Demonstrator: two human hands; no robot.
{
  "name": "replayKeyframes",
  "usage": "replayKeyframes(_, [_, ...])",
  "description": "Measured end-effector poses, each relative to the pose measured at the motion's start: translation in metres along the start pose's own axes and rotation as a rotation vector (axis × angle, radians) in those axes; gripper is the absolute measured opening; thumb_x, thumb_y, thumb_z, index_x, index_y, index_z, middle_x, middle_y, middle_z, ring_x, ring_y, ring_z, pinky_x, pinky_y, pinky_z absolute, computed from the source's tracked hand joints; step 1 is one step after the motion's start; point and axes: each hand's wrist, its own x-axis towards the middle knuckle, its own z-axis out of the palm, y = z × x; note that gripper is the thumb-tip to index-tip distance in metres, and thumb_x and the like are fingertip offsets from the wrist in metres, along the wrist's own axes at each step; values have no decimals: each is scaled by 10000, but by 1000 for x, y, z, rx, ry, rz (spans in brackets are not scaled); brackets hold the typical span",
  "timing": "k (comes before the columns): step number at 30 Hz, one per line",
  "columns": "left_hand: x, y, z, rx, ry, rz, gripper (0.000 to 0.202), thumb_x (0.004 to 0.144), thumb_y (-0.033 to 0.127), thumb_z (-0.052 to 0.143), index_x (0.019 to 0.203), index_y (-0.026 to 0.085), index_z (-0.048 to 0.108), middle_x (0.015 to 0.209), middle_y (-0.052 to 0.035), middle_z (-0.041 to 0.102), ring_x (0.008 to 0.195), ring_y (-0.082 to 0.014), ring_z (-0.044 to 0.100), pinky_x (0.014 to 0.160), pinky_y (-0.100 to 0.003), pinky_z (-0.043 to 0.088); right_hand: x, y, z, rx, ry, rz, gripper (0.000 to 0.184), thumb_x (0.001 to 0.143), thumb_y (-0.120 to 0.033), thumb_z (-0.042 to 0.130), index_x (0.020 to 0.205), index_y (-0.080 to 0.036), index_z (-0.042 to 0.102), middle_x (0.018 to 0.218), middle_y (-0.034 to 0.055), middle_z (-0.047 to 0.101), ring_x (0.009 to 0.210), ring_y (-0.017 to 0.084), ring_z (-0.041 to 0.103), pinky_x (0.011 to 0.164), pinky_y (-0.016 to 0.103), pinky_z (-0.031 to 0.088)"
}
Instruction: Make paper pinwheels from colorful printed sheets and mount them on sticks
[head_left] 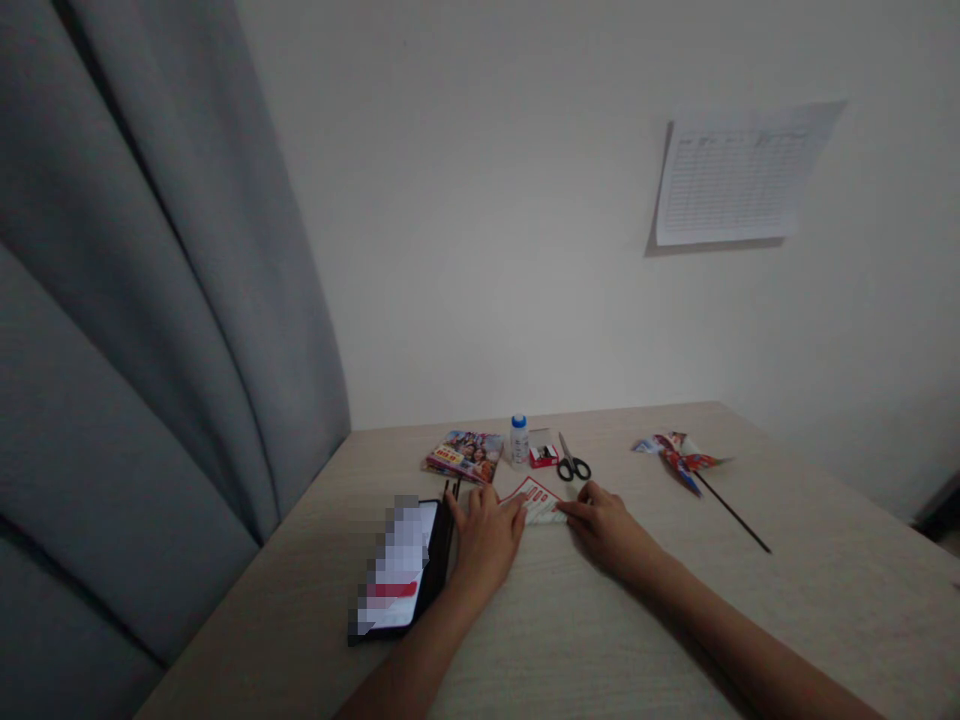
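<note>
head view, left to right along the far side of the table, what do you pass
colourful booklet → plastic bottle with a blue cap → small red box → scissors → paper pinwheel

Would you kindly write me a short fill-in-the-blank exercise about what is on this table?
The left hand and right hand both press on a folded, red-printed sheet of ____.
The pinwheel has a long ____ stick.
The bottle has a ____ cap.
The phone lies beside the ____ hand.

paper; black; blue; left
</note>
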Motion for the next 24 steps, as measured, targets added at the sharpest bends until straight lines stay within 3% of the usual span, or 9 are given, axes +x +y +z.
replayKeyframes(4, [1,-1,1,-33,-23,1,319,967,397,468,1225,400,656,1187,-81,584,1178,-316,457,1080,-749,65,0,-1,0,-14,-11,2,378,963,-280,452,1279,-289,659,1105,118,586,1010,229,589,953,378,437])
replayKeyframes(9, [4,-7,10,-101,-93,114,349,985,303,401,1267,353,602,1447,-29,523,1403,-339,302,1075,-783,54,1,1,1,-26,-33,4,377,970,-286,447,1285,-305,652,1107,117,589,1033,235,585,968,392,416])
replayKeyframes(14, [7,-12,15,-133,-152,167,407,987,287,369,1373,324,493,1432,-36,554,1447,-297,282,1096,-770,29,1,1,2,-28,-44,11,371,963,-286,462,1280,-305,654,1117,119,590,1059,241,577,973,399,395])
replayKeyframes(19, [10,-8,15,-148,-141,144,423,950,239,414,1357,310,504,1414,-44,568,1395,-286,366,1096,-765,-49,0,-2,0,-25,-41,14,362,961,-280,464,1260,-310,665,1104,111,592,1041,230,577,962,394,382])
replayKeyframes(24, [10,-5,13,-158,-122,153,437,951,256,422,1366,372,496,1437,2,547,1361,-294,387,1073,-779,-106,-1,-4,-1,-27,-15,3,348,964,-280,466,1240,-307,675,1088,104,599,1041,224,575,952,388,366])
